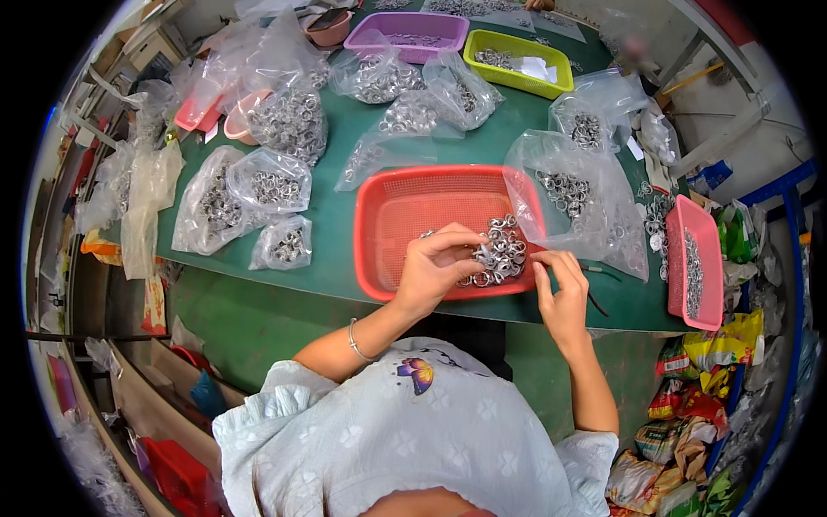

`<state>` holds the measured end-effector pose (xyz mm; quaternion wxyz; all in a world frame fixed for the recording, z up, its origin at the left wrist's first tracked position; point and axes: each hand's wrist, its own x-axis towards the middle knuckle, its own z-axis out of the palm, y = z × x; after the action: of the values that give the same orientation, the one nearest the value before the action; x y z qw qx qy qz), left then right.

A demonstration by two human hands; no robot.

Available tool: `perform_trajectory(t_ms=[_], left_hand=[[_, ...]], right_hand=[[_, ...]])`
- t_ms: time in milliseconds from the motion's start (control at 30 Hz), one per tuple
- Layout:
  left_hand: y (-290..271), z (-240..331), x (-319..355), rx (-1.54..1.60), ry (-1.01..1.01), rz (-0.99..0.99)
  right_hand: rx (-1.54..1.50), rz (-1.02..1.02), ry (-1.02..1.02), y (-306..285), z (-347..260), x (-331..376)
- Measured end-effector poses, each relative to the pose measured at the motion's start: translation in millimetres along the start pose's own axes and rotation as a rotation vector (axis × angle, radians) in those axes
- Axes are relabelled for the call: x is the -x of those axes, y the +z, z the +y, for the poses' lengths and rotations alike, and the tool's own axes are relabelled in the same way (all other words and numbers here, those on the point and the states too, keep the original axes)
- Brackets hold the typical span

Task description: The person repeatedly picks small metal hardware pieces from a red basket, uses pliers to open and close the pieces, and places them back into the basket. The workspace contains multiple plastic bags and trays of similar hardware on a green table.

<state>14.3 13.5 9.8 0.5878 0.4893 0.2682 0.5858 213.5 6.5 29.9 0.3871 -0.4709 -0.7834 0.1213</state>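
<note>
Shirt: pale blue, nearest.
Left hand: fingers partly curled at metal rings; hold cannot be told.
Right hand: fingers loosely bent beside red basket; hold also unclear.
Rings: heaped in basket's right side, on desk.
Ring work: seemingly hand sorting.
Next ring: probably needs fingertip pinch.

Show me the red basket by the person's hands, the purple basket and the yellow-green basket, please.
Red basket (405, 211): head view, on the bare left part of its mesh floor.
Purple basket (412, 20): head view, on its far inner wall.
Yellow-green basket (517, 79): head view, on its near outer wall.
</note>
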Motion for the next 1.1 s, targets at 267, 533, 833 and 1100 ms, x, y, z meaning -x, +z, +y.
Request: perform_trajectory(t_ms=[267, 533, 833, 1100], left_hand=[[15.1, -2.5, 9.7, 0.094, -0.021, -0.025], [18.0, 10.5, 12.7, -0.114, 0.043, 0.027], [13.0, 31.4, 11.9, -0.476, 0.174, -0.127], [22.9, 43.4, 16.9, -0.442, 0.025, 0.013]], right_hand=[[-0.341, 0.069, 0.045, 21.7, -34.1, -1.7], [-0.593, 0.132, 0.155, 27.7, -33.1, 6.8], [-1.039, -0.015, 0.410, 14.8, -48.2, 6.2], [-0.896, -0.008, 0.388, 21.5, -47.6, 12.9]])
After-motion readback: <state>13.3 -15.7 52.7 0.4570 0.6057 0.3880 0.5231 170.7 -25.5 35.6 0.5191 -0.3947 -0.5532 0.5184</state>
